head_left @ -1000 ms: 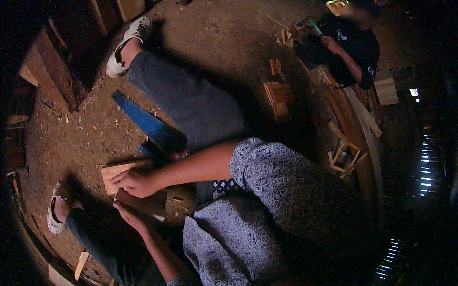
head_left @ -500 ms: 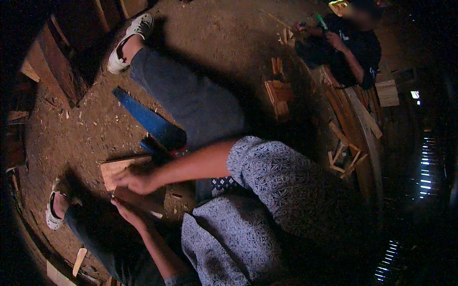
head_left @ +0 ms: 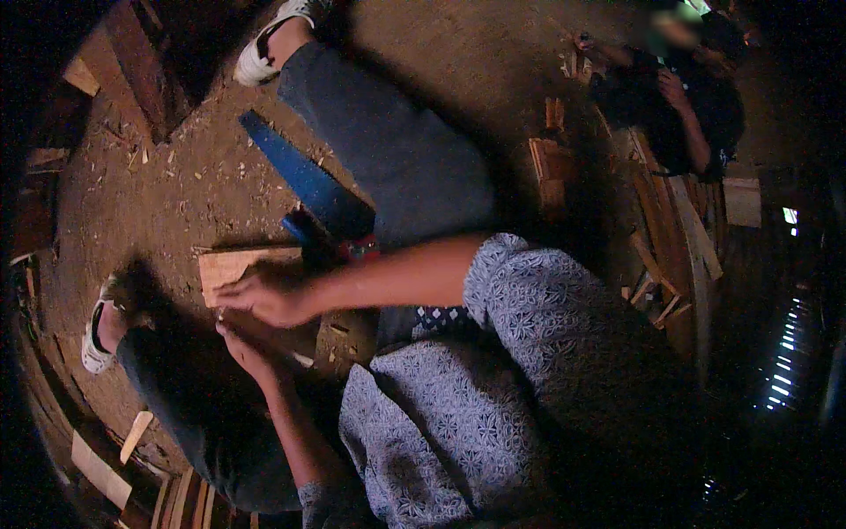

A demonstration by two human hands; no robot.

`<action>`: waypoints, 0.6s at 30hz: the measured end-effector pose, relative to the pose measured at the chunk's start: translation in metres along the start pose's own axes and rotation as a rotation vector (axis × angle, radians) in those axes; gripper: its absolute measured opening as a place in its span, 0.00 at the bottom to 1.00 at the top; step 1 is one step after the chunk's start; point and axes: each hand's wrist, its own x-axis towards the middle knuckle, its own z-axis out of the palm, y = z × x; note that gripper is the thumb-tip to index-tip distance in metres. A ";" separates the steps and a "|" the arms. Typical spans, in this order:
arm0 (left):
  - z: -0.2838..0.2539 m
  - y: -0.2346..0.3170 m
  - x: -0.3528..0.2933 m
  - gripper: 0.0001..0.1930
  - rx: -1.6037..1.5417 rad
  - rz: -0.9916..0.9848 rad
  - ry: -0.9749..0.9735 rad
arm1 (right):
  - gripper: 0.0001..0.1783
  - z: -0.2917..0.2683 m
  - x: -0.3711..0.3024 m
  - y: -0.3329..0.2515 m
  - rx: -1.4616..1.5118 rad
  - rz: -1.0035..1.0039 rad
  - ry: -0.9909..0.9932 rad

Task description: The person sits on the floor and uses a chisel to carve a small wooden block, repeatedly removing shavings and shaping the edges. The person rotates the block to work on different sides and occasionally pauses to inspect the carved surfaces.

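Note:
A pale wooden board (head_left: 231, 264) lies low between my legs, its near side in shadow. My right hand (head_left: 269, 295) rests over it, fingers stretched out across its top face toward the corner. My left hand (head_left: 249, 354) is at the board's near edge with its fingers close together along it; their undersides are hidden in the dark. Both sets of fingertips are close together by the corner. A blue-bladed handsaw (head_left: 304, 172) lies beside my right leg, with a red part near its wide end. Another blue piece (head_left: 298, 226) shows beside it.
Wood chips litter the dirt floor (head_left: 167, 212). A co-worker (head_left: 687, 115) sits at the upper right by long planks (head_left: 696, 229). A small stack of wood pieces (head_left: 548, 163) stands nearer. Strips of wood (head_left: 181, 498) lie at lower left, dark boards (head_left: 132, 70) at upper left.
The view has shifted, so the floor things and co-worker sit further right. My right hand has turned flatter on the board and is less blurred. My left hand stays at its near edge.

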 end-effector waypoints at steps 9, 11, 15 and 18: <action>-0.001 0.016 -0.008 0.19 0.210 0.190 0.150 | 0.24 -0.020 0.014 -0.043 0.252 0.223 -0.133; -0.004 0.025 -0.012 0.21 0.381 0.261 0.157 | 0.29 -0.036 0.014 -0.024 0.320 0.030 0.092; -0.001 0.050 -0.029 0.24 0.112 0.102 0.052 | 0.29 -0.074 0.034 -0.071 0.153 0.102 0.073; 0.004 0.064 -0.040 0.22 0.159 0.094 0.065 | 0.28 -0.073 0.031 -0.054 -0.002 0.048 -0.104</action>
